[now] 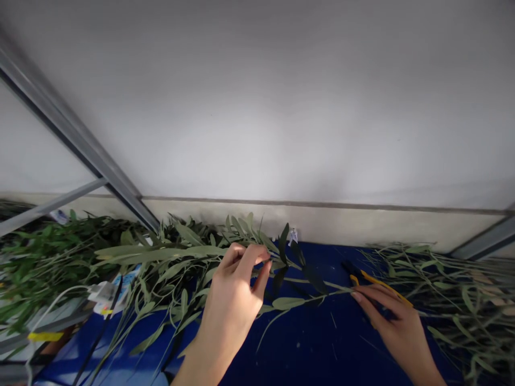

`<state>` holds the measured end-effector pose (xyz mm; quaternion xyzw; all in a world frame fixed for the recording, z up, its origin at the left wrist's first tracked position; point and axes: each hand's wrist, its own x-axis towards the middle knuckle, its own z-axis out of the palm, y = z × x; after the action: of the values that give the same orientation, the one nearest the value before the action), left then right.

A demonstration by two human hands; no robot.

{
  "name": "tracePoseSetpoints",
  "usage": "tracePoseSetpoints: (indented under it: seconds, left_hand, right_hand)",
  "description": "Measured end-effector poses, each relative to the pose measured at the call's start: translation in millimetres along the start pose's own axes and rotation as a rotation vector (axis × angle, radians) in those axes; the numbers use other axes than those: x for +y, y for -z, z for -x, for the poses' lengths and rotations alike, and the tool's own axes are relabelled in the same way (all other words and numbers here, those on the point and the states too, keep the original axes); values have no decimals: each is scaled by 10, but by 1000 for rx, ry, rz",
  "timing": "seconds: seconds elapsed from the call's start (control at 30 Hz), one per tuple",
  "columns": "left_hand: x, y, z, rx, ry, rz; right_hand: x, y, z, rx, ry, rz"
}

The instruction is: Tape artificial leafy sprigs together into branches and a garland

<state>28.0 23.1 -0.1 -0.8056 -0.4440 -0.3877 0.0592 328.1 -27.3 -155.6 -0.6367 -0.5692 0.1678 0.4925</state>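
Note:
A leafy branch [322, 281] with long grey-green leaves lies across the middle, over a blue tabletop [306, 348]. Its bare stem end is pinched between the thumb and fingers of my right hand [392, 319]. Further along the same branch, my left hand [237, 287] has thumb and forefinger brought together among the leaves; exactly which leaf or stem they grip is partly hidden. Shears with yellow handles [372, 279] lie just behind my right hand, partly covered by it.
More cut branches [173, 279] pile up on the left, and thin stems [450, 289] on the right. Brighter green foliage [40, 268] stands far left, near a white plug on a power strip [107, 295] with cables. A pale wall panel [281, 134] and metal frame bars [92, 150] close off the back.

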Motion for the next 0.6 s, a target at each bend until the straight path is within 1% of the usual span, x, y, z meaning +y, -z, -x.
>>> tracePoseSetpoints:
  seconds: [0.1, 0.2, 0.37, 0.5, 0.57, 0.6]
  left_hand:
    - [23, 49, 19, 4, -81, 91]
    - [53, 163, 29, 28, -104, 190]
    - [16, 363, -9, 120, -110, 162]
    - [-62, 443, -14, 188, -5, 103]
    - [-67, 474, -8, 166, 63, 101]
    - [-55, 491, -6, 134, 89, 130]
  right_hand:
    - [48, -5, 11, 8, -11, -1]
    - [95, -1, 19, 17, -26, -3]
    - [168, 38, 17, 28, -54, -18]
    - [231, 93, 12, 41, -46, -11]
    - [262, 123, 13, 47, -46, -1]
    - [276, 136, 15, 51, -47, 6]
